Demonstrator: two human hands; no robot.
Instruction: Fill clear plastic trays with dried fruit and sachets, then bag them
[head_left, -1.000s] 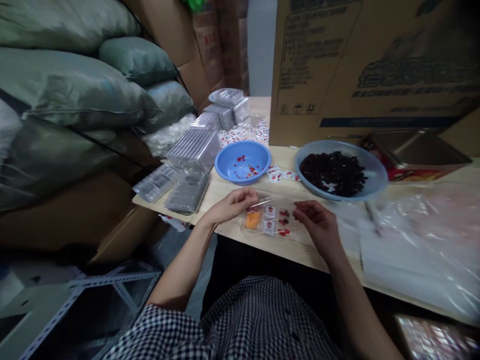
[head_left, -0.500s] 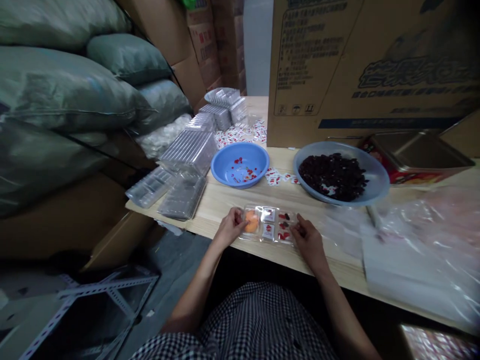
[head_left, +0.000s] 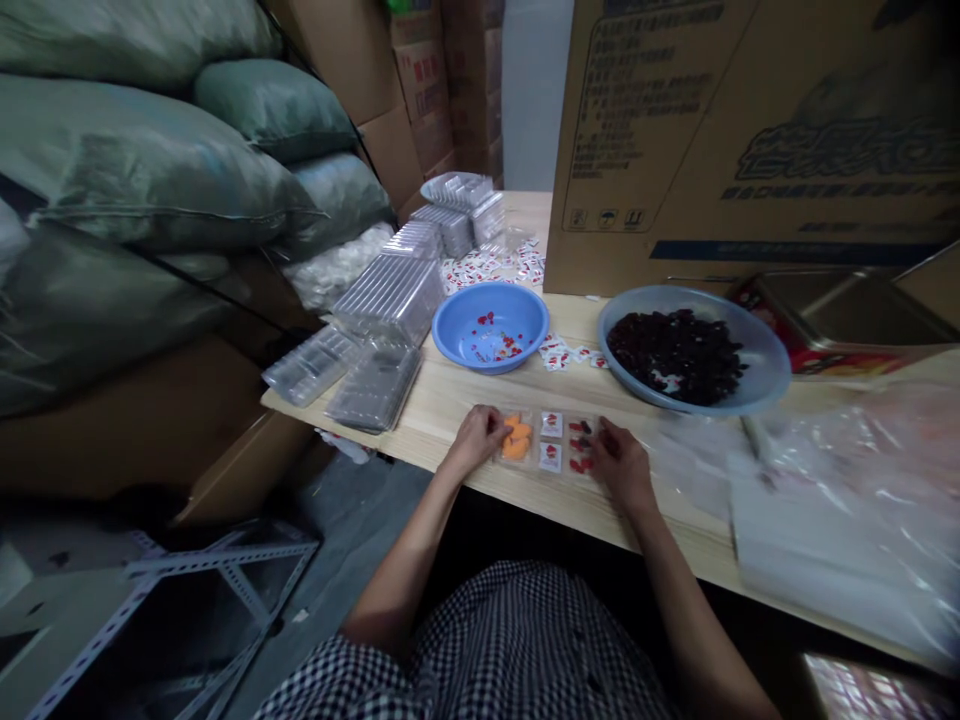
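A clear plastic compartment tray [head_left: 535, 445] lies on the table in front of me. Orange pieces [head_left: 517, 440] fill its left part, two small white printed packets [head_left: 550, 457] sit in the middle, and red and dark dried pieces [head_left: 580, 464] are on the right. My left hand [head_left: 477, 441] is closed on the tray's left edge, its fingertips beside the orange pieces. At the opposite end, my right hand [head_left: 624, 467] grips the right edge with bent fingers, partly covering the dark pieces.
Behind the tray stand a blue basin [head_left: 491, 365] with red scraps and a pale bowl [head_left: 776, 370] of dark dried pieces. Stacked clear trays [head_left: 390, 300] are at left, loose packets [head_left: 487, 268] behind. Plastic film [head_left: 847, 480] lies right; a big carton [head_left: 637, 150] rises behind.
The view has shifted slightly, so the table items appear a little farther right. The orange pieces look more spread apart. Both hands stay at the tray's two ends.
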